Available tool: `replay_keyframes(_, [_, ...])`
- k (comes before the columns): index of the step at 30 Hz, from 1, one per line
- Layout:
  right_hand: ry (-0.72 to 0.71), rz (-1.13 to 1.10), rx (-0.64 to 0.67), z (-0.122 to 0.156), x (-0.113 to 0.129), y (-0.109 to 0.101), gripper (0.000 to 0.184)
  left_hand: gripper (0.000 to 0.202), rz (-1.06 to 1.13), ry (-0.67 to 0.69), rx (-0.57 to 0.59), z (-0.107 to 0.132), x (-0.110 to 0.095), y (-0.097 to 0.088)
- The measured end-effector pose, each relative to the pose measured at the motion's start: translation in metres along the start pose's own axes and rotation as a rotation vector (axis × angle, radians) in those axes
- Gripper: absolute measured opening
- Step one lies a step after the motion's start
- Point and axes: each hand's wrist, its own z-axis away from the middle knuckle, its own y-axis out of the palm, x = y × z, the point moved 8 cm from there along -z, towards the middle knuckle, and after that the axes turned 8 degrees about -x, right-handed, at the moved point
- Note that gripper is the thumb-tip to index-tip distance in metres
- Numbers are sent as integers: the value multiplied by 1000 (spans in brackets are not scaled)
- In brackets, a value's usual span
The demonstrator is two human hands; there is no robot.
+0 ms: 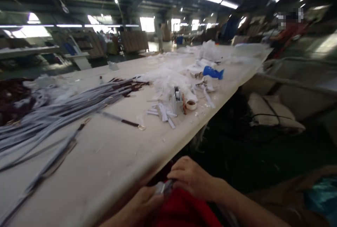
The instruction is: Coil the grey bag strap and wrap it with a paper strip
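Observation:
Close to my body, just off the table's near edge, both hands meet around a small grey-and-white item [163, 187]; blur and fingers hide what kind of thing it is. My left hand [147, 199] pinches its left end. On the other end, the fingers of my right hand [193, 178] are curled closed. Red cloth [184, 209] lies below the hands. Nearest on the table are a grey strap with a brown end and metal ring [129, 123], and a longer grey strap [58, 153] at the left.
A pile of grey straps [65, 104] covers the table's left side. Farther along stand a tape dispenser [177, 100], a tape roll [191, 105], paper strips [163, 112], clear plastic [171, 76] and a blue item [212, 72]. A bundle [273, 113] lies right; a person [289, 32] is behind.

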Motion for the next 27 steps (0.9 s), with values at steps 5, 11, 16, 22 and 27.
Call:
replay_keyframes(5, [-115,121,-100,-1,5,-18,31,49,226,-130,224,-3,-4,12])
replay_keyframes(11, [27,-453,-27,1,-13,-6,50,54,309,-175,323,1,-4,14])
replay_keyframes(16, [425,-995,-348,7,-44,39,49,57,638,-152,183,-14,0,17])
replay_keyframes(22, [591,-1038,-703,-8,-55,53,50,57,820,-44,-82,-40,-3,9])
replay_keyframes(27, [625,-968,-724,-22,-49,51,51,53,1026,32,-288,-51,-10,-13])
